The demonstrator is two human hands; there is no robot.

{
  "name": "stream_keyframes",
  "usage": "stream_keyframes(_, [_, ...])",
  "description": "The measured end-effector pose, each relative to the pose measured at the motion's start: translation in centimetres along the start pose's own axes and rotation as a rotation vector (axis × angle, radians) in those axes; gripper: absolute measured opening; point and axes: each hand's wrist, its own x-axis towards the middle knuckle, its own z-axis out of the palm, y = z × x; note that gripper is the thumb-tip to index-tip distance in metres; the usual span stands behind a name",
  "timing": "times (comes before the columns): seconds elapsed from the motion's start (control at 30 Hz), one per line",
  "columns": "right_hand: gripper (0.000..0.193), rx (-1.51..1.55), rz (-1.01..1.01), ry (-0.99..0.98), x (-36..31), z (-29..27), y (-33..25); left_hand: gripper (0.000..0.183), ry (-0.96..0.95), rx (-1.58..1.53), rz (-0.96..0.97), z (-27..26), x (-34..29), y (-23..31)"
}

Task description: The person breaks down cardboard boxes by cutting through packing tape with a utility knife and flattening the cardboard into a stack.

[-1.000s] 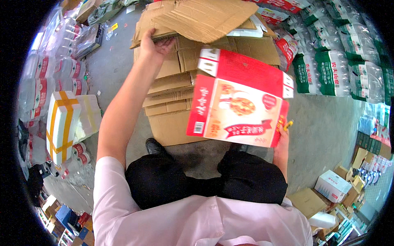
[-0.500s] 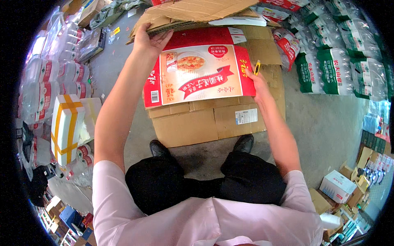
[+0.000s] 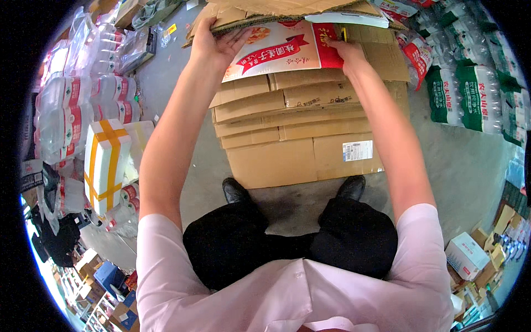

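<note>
My left hand [image 3: 217,50] is under the near left edge of the upper layers of flattened cardboard [image 3: 265,12], holding them raised with its fingers stretched out. Below them, a red and white printed cardboard sheet [image 3: 279,55] lies partly tucked in, its far part hidden. My right hand [image 3: 349,54] grips the sheet's right end, thumb on top. A yellow utility knife [image 3: 343,34] sticks up by that hand and seems held in it. Beneath is a stack of flattened brown cardboard [image 3: 271,163], its near edges stepped toward me.
Shrink-wrapped packs of bottles with green labels [image 3: 464,97] stand at the right. Large clear bottles with red labels [image 3: 69,119] and a white foam box with yellow tape [image 3: 106,166] stand left. My shoes [image 3: 237,191] are at the stack's near edge. A white carton [image 3: 467,255] sits lower right.
Both hands have moved away from me, and the printed sheet has slid farther under the raised cardboard. More of the stepped brown stack now shows.
</note>
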Motion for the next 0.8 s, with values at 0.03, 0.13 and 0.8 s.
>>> stream_keyframes(0.03, [0.033,-0.057,-0.014,0.032,0.0,0.8,0.2,0.049,0.003,-0.002,-0.001,-0.6,-0.2,-0.2])
stream_keyframes(0.13, [0.041,0.0,-0.156,-0.012,4.1,-0.5,1.6,0.051,-0.053,-0.013,-0.029,-1.2,0.4,-1.5])
stream_keyframes(0.8, [0.026,0.418,0.343,-0.103,-2.1,-15.0,-4.7,0.053,0.001,-0.146,-0.167,-8.1,0.3,-7.0])
